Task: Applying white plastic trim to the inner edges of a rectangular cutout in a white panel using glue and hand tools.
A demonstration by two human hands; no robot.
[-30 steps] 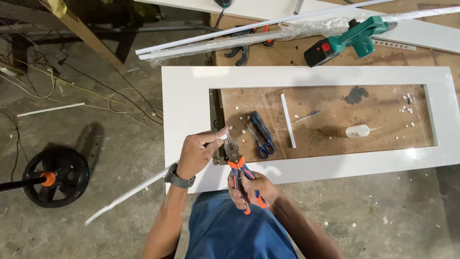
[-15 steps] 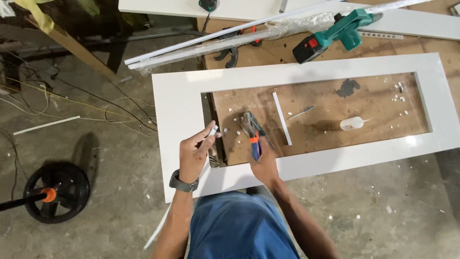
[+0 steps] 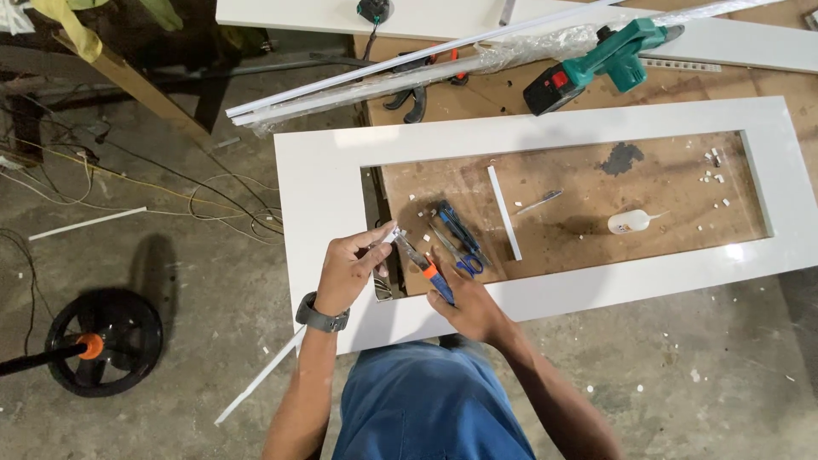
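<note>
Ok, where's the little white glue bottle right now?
In the head view the glue bottle lies on its side on the brown bench inside the white frame, toward the right, past the loose white strip and far from both hands.

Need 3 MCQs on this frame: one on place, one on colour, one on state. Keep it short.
1. Where does the small white bottle lie?
A. on the floor by the fan
B. on the brown board inside the white frame's opening
C. on top of the green power tool

2. What colour is the body of the power tool at the top?
A. green
B. yellow
C. white

3. What is the left hand doing?
A. resting flat on the frame
B. pinching a thin white strip at its tip
C. gripping the bottle

Answers:
1 B, the bottle sits on the bare board within the white frame, right of centre.
2 A, its housing is green, with a black base.
3 B, the fingers close on the white strip, while the right hand brings the orange-and-blue handled cutters to it.
</note>
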